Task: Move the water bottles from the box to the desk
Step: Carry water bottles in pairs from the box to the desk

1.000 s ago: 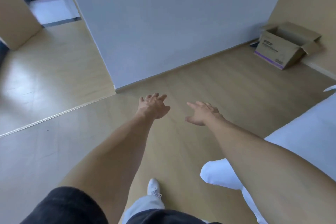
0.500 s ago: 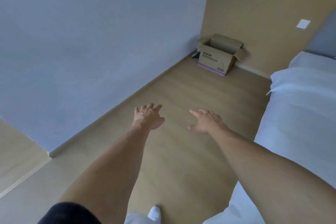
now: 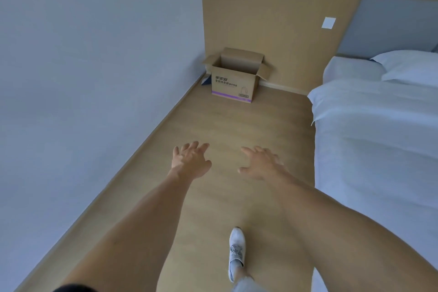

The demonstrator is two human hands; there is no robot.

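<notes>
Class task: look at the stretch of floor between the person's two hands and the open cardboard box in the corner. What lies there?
Only bare wooden floor, as the head view shows, between the hands and the box.

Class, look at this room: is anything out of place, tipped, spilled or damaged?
Nothing stands out. The cardboard box stands upright in the corner with its flaps open, the floor shows no spill, and both hands, left and right, are empty.

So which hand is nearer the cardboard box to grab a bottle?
Neither, really. The left hand and right hand both reach forward, open and empty, level with each other and well short of the cardboard box in the corner.
</notes>
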